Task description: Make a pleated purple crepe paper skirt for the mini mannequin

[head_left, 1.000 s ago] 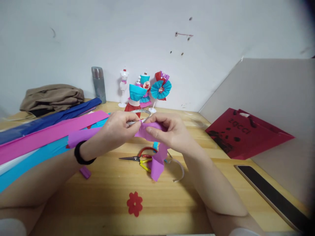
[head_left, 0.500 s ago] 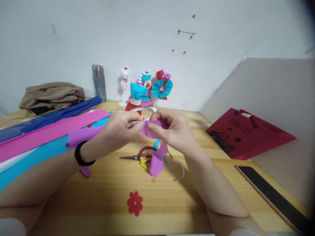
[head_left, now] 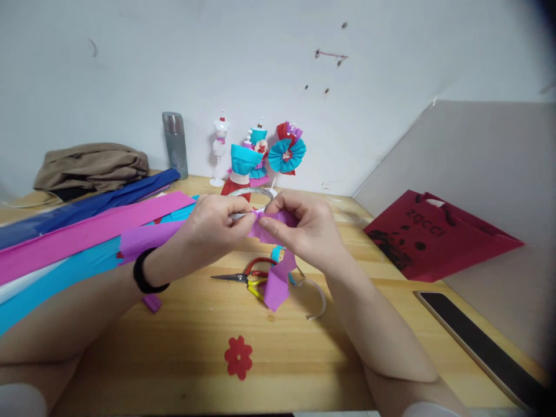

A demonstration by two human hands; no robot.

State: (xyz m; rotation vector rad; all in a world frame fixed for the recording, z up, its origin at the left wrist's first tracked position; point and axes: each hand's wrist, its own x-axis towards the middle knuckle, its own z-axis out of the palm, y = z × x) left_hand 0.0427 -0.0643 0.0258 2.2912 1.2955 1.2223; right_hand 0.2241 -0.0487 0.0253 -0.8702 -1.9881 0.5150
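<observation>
A purple crepe paper strip (head_left: pixel 278 284) is pinched and gathered between my two hands, its loose end hanging down over the scissors. My left hand (head_left: pixel 219 226) is closed on the strip's left part, thumb against curled fingers. My right hand (head_left: pixel 302 229) grips it just to the right, thumb on top. Behind the hands shows a roll of tape (head_left: pixel 249 192), its lower part hidden by them. Below lie scissors (head_left: pixel 243 278) with red and yellow handles, partly under the hanging paper. Nearer me rests a red paper flower (head_left: pixel 238 357) with a hole in its centre.
Pink (head_left: pixel 99 220) and blue paper strips (head_left: pixel 65 284) cover the left side. Small dress forms (head_left: pixel 245 159) in paper outfits stand at the back, beside a grey flask (head_left: pixel 176 147). A red paper bag (head_left: pixel 434 237) and a phone (head_left: pixel 473 347) are on the right.
Both hands stay almost in place, still pinching the purple paper, with the fingers shifted very slightly. The whole view has moved a little; the objects on the table lie as before.
</observation>
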